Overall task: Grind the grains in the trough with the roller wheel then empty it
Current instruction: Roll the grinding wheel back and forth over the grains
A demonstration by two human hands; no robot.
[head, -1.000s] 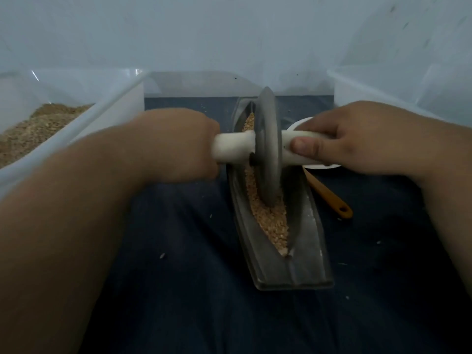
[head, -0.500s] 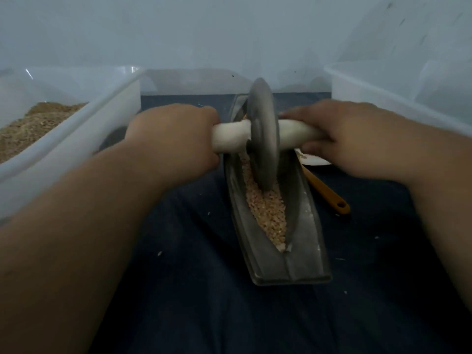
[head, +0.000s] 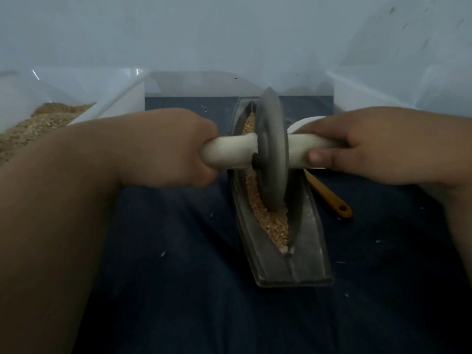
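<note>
roller wheel (head: 272,154): grey metal disc, likely heavy and rigid; it stands on edge mid-trough (head: 301,251), rim sunk in the grains (head: 274,223).
axle handle (head: 229,154): pale smooth bar through the disc, the place to hold on either side.
left grip (head: 166,149): fingers curled round the left end.
right grip (head: 370,146): fingers and thumb wrapped round the right end.
trough: stiff metal boat on dark cloth (head: 178,277), probably weighty; best lifted by its sides.
grains: loose and easily spilled.

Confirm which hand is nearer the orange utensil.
Right. Right hand grips the roller handle just above the orange utensil; left hand grips the other end, across the trough.
</note>
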